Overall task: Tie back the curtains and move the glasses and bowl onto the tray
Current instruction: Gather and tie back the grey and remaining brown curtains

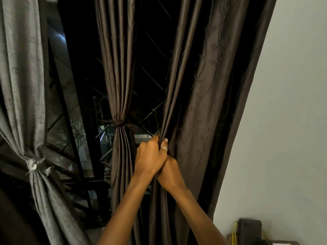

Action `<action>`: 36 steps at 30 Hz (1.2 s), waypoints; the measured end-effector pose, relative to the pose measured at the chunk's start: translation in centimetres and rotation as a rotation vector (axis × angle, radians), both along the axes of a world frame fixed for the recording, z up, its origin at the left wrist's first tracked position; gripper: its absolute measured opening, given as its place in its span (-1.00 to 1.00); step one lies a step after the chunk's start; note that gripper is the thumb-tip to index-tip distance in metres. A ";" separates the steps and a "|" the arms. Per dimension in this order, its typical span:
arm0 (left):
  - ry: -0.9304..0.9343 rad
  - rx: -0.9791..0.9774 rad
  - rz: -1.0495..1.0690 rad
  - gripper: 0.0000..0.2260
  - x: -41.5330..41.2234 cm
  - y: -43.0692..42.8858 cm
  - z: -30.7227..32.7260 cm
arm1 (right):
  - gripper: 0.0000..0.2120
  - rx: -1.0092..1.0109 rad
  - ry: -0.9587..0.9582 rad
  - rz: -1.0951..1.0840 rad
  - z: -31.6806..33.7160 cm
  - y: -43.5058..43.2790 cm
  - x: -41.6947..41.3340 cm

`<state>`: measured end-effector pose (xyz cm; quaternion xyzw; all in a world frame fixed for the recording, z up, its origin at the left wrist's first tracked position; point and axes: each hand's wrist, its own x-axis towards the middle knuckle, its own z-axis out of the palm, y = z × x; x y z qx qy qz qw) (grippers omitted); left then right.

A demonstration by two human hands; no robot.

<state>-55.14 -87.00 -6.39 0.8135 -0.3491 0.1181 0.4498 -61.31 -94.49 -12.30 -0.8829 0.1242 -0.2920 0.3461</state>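
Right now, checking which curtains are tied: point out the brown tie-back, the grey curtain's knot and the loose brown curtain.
brown tie-back (118, 123): head view, wrapped band.
grey curtain's knot (32, 166): head view, pale centre.
loose brown curtain (203, 103): head view, embroidered panel.

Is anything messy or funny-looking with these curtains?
Nothing is broken. The right brown curtain just hangs untied, unlike the grey curtain and middle brown curtain, which are tied back. The left hand and right hand grip its bunched folds.
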 end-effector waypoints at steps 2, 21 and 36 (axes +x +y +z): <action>-0.047 -0.012 0.053 -0.77 0.1 0.2 0.2 | -0.51 0.121 0.062 0.131 0.4 -1.3 -0.5; -0.019 -0.084 0.066 -0.62 1.9 2.1 0.1 | -0.53 0.089 -0.483 -0.542 19.9 -9.2 -5.3; -0.019 -0.082 -0.028 -0.67 1.3 0.6 -1.0 | -0.89 -0.073 -0.192 -0.352 3.6 -1.0 -3.4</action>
